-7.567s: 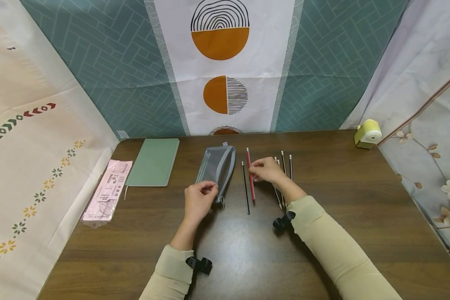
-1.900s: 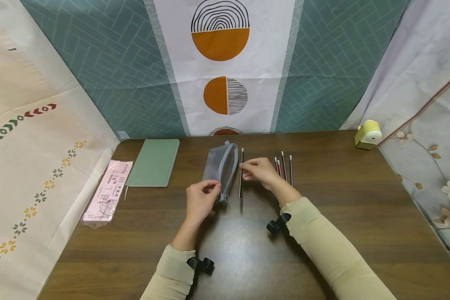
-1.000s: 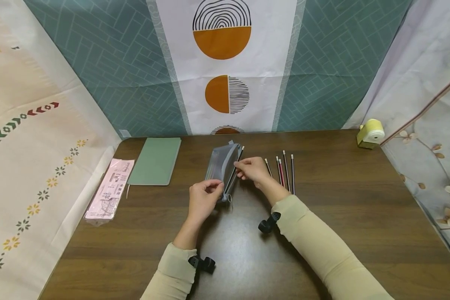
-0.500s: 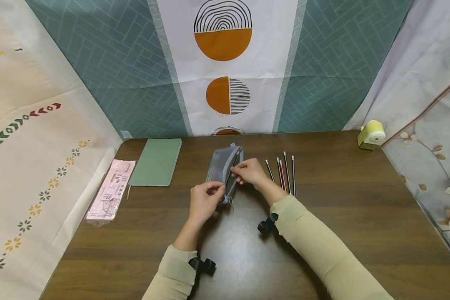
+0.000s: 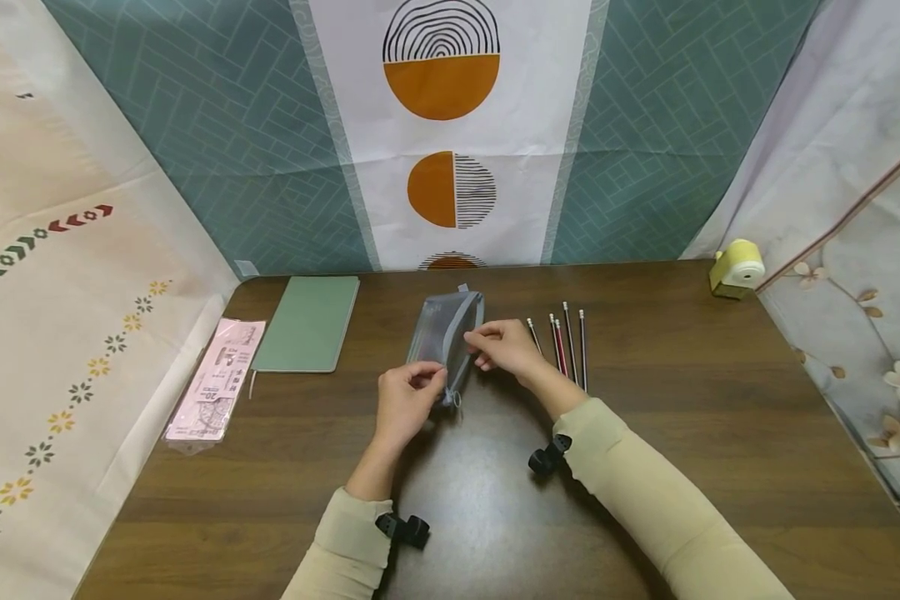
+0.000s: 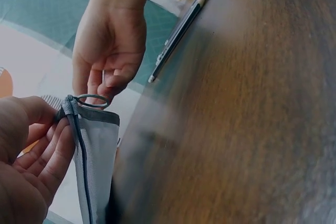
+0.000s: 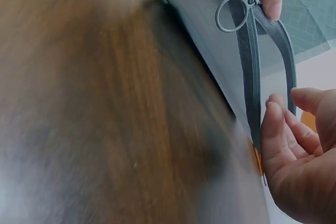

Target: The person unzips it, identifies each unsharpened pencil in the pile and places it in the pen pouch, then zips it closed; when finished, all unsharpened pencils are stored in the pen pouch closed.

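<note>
A grey mesh zip pouch (image 5: pixel 429 329) lies on the table with its mouth gaping to the right. My left hand (image 5: pixel 407 398) pinches the pouch's near end by the zipper, close to a metal ring (image 7: pixel 218 18). At the mouth is my right hand (image 5: pixel 512 348); in the right wrist view its thumb (image 7: pixel 310 99) and fingers are apart along the zipper edges, with nothing seen between them. Just right of it lie several pencils, among them a red pencil (image 5: pixel 562 350) and a dark pencil (image 5: pixel 583 350), partly hidden by the right forearm.
A green notebook (image 5: pixel 309 325) lies left of the pouch, beside a pink packet (image 5: pixel 217 379). At the back right corner stands a yellow-green pencil sharpener (image 5: pixel 737 268). Fabric hangings border the table (image 5: pixel 495 517) at the back and sides.
My right hand has carried a black pencil left into the pouch and let it go. Earlier, the red pencil moved from near the pouch to the group on the right.
</note>
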Action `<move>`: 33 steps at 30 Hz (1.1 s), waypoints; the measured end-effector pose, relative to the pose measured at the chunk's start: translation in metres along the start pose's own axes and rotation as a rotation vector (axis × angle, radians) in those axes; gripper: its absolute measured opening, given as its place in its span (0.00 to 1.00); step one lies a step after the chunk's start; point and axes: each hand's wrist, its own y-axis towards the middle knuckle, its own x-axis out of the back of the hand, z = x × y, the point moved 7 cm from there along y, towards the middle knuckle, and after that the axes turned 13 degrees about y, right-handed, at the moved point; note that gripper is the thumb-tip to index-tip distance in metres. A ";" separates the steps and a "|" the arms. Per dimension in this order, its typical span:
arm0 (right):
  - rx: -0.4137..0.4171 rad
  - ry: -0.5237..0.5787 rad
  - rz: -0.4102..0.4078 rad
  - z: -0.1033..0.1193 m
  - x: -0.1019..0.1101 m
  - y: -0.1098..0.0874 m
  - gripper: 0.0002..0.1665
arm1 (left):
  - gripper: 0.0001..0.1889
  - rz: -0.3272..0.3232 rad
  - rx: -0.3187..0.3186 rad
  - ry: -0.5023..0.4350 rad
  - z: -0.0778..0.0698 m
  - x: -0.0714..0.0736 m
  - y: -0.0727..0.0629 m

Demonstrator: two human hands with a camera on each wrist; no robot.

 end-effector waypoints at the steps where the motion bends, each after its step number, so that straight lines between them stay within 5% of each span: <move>1: 0.003 -0.001 0.002 0.000 0.001 -0.001 0.18 | 0.03 0.001 0.002 0.002 0.001 0.000 0.000; 14: -0.028 -0.018 0.056 -0.005 0.006 -0.014 0.18 | 0.02 0.037 -0.039 0.086 0.005 -0.008 0.000; 20: -0.055 -0.122 0.150 -0.014 0.002 -0.018 0.15 | 0.03 0.062 -0.078 0.128 0.012 -0.012 -0.001; 33: -0.027 -0.276 0.337 -0.022 -0.008 -0.031 0.11 | 0.07 0.345 -0.138 0.133 0.022 -0.023 -0.005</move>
